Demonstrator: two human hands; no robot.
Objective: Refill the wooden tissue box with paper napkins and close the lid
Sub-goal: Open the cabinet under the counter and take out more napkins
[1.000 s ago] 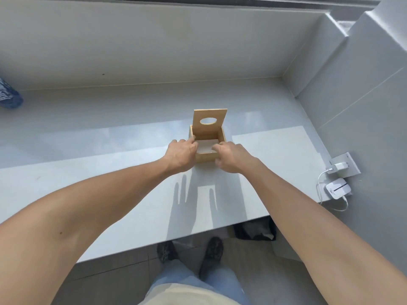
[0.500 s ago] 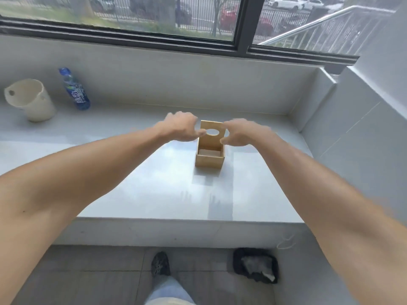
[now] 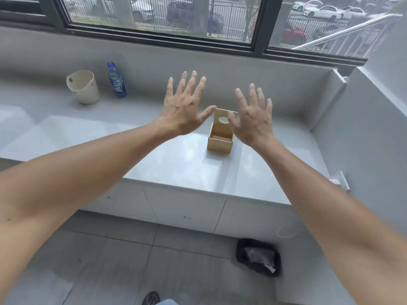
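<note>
1. Small light-wood tissue box (image 3: 219,140) standing on the pale grey counter (image 3: 176,164), hinged lid with oval hole (image 3: 224,117) upright, pale layer inside, likely napkins.
2. Left hand (image 3: 184,108) and right hand (image 3: 253,119) raised above the box, fingers spread wide, gripping nothing.
3. Filling apparently done; lid not yet shut.
4. Next: reaching for the lid and folding it down flat.

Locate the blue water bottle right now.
In the head view, the blue water bottle stands upright at the back left of the grey counter, near the wall under the window, just right of the cream bucket.
</note>
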